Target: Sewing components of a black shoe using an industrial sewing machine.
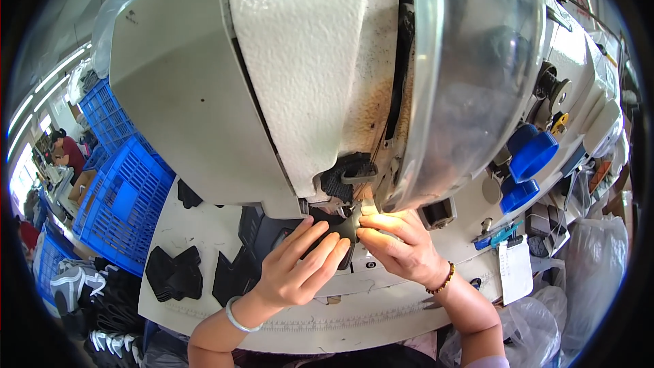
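Observation:
A white sewing machine (pixel 306 61) fills the upper middle of the head view. Under its needle area lies a small dark fabric piece (pixel 347 227) with a lit, grey-looking part. My left hand (pixel 300 266), with a pale bangle at the wrist, has its bent fingers on the piece's left side. My right hand (pixel 403 245), wearing a beaded bracelet, pinches the piece's right edge close to the needle area. The fingers and machine head hide much of the piece. Black cut fabric pieces (pixel 174 273) lie on the white table left of my left hand.
Blue plastic crates (pixel 122 194) stand at left, above bundled black and white goods (pixel 78 286). Right of the machine are blue caps (pixel 533 157), thread spools (pixel 557 94), a teal-handled tool (pixel 505 232) and clear plastic bags (pixel 593 272). Another person (pixel 67 151) sits far left.

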Demonstrator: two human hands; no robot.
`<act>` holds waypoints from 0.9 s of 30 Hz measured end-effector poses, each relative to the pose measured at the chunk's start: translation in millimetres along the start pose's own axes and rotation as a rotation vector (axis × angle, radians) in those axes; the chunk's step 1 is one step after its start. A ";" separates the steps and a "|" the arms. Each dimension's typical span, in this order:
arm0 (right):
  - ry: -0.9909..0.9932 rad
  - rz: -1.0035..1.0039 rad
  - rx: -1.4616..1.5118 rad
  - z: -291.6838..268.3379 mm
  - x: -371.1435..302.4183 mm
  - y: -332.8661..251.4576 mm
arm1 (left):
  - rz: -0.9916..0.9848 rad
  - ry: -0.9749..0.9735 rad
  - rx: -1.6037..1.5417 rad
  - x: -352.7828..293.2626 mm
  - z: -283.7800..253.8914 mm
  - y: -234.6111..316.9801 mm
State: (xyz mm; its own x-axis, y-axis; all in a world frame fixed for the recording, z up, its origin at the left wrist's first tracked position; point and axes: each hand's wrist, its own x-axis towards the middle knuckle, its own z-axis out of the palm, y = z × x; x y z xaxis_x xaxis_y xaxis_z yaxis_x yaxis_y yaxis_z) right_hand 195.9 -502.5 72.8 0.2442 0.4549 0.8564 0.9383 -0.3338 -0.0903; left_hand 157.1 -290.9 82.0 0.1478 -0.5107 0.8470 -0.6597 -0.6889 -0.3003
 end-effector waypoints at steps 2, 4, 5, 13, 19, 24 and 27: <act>0.008 -0.064 0.018 0.7 0.9 4.0 | 0.009 0.017 0.015 0.3 1.1 -0.2; 0.003 -0.096 -0.010 1.0 1.5 7.8 | 0.009 0.014 0.032 0.9 1.2 -0.2; 0.009 -0.133 -0.033 0.8 1.5 9.3 | 0.013 0.017 0.025 1.3 1.0 0.0; -0.074 -0.157 -0.014 -3.1 -0.2 14.2 | 0.002 -0.011 0.029 7.3 -3.2 2.2; -0.082 -0.105 0.003 -2.7 -3.6 12.5 | -0.025 -0.024 0.009 9.3 -5.1 3.0; -0.057 -0.064 -0.033 -3.9 -1.1 8.2 | -0.082 -0.091 -0.002 10.5 -6.7 0.6; -0.072 -0.086 -0.063 -8.4 1.5 7.3 | -0.101 -0.105 -0.010 10.6 -6.7 -0.1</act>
State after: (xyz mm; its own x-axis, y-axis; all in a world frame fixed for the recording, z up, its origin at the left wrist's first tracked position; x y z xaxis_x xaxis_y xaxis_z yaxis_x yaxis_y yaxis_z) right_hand 201.1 -511.2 77.6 0.1828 0.5410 0.8209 0.9397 -0.3416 0.0159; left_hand 153.7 -292.8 94.0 0.2895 -0.4902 0.8221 -0.6451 -0.7345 -0.2108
